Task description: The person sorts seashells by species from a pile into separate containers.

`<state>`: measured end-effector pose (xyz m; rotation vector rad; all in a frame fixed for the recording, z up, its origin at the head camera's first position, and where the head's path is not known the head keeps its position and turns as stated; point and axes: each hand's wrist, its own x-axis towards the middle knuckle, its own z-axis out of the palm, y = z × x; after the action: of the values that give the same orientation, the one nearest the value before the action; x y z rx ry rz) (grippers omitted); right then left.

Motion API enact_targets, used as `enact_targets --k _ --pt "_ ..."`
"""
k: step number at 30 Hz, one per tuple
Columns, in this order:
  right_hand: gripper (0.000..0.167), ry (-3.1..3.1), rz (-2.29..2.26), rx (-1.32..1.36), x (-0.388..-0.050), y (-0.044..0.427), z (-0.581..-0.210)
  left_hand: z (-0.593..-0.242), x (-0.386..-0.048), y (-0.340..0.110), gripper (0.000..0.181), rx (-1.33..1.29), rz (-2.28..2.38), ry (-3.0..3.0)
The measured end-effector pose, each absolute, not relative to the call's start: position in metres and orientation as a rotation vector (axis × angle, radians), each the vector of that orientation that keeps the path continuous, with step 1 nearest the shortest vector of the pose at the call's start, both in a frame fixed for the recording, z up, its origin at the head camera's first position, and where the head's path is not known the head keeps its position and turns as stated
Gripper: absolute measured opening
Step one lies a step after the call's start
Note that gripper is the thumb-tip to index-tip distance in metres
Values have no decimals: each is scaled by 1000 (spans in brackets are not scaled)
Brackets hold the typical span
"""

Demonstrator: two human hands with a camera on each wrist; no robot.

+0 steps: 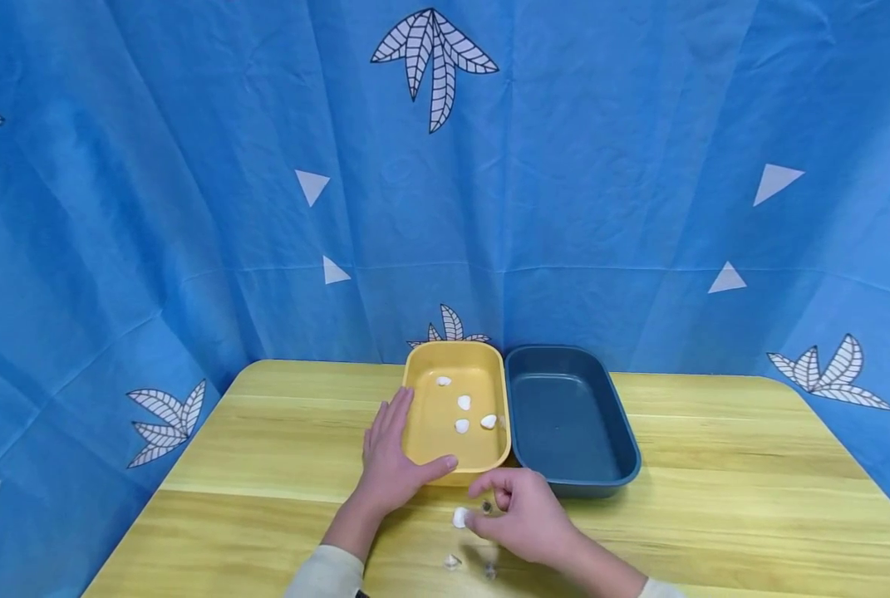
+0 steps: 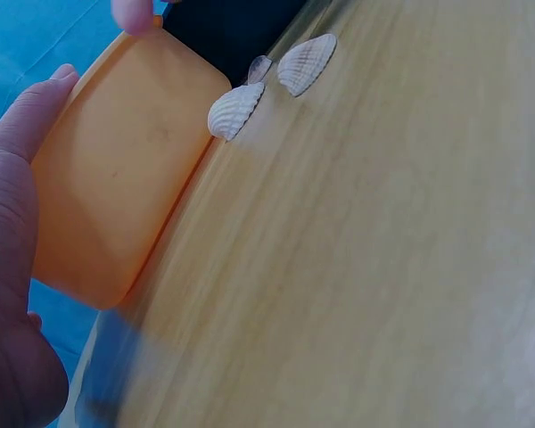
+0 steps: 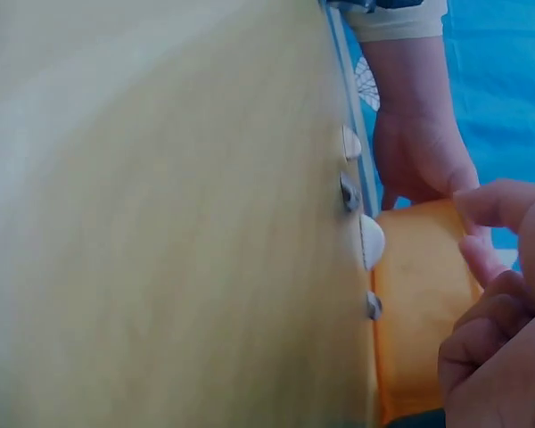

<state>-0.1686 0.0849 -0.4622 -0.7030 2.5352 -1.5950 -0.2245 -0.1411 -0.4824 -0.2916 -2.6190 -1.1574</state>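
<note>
My left hand (image 1: 395,465) rests against the yellow bin (image 1: 455,353), its fingers laid along the left side and its thumb on the front rim. In the left wrist view that thumb (image 2: 31,111) lies straight along the bin's upper edge. Several white seashells (image 1: 464,402) are inside. My right hand (image 1: 527,511) hovers before the bin with thumb and index finger apart and the other fingers bent. By its thumb a white seashell (image 1: 460,517) lies on the table, partly covered in the head view. A small dark shell (image 1: 487,506) sits under the index finger.
Touching the yellow bin on its right is a dark blue bin (image 1: 564,415). Closer to me lie a pale shell (image 1: 453,561) and a greyish shell (image 1: 490,571), on the wooden table (image 1: 714,498). A blue patterned curtain (image 1: 602,166) hangs behind the table.
</note>
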Motion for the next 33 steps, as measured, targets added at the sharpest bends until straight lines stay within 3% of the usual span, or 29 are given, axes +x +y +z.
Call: enact_targets --k 10,17,33 --pt "16 2704 -1386 -648 -167 82 -474 -481 -223 -142 118 -284 -1149 -2628" --pt "26 2911 -1137 -537 -166 74 -475 -482 -224 -142 117 -282 -1141 -2626" --pt "30 2933 -1090 -479 -168 69 -483 -484 -225 -142 115 -281 -1168 -2626"
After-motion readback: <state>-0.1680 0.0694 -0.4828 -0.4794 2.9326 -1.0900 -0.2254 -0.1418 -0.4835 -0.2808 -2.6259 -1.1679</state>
